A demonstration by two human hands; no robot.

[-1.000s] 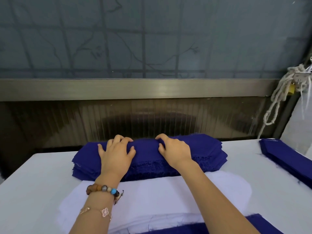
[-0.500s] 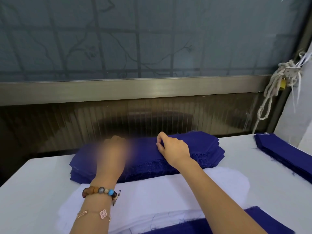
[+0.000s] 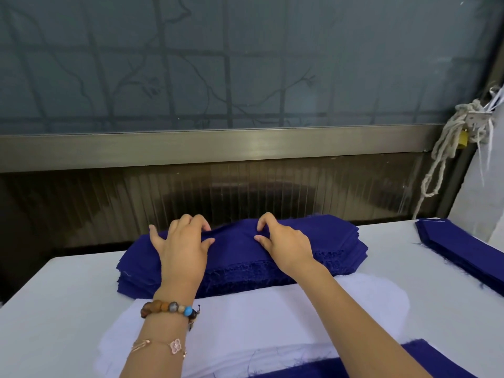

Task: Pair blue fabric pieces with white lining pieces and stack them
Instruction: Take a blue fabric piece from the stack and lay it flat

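A thick stack of blue fabric pieces [image 3: 335,241] lies at the far side of the white table [image 3: 54,309]. Nearer to me lies a stack of white lining pieces [image 3: 272,323]. Both hands are on top of the blue stack. My left hand [image 3: 182,249], with bracelets on its wrist, has its fingers arched and pinches the top blue piece between fingertips and thumb. My right hand [image 3: 286,244] pinches the same piece with index finger and thumb. The cloth between the hands is raised in a small ridge. A blue piece [image 3: 425,356] shows at the bottom edge, over the white stack.
A second stack of blue pieces [image 3: 458,246] lies at the table's right edge. Behind the table stands a wall with a metal rail [image 3: 218,148] and frosted glass. A knotted rope [image 3: 447,159] hangs at the right.
Both hands lay flat on the blue stack before. Now their fingers are curled and the top blue piece is bunched up between them. The left hand shifted slightly left.
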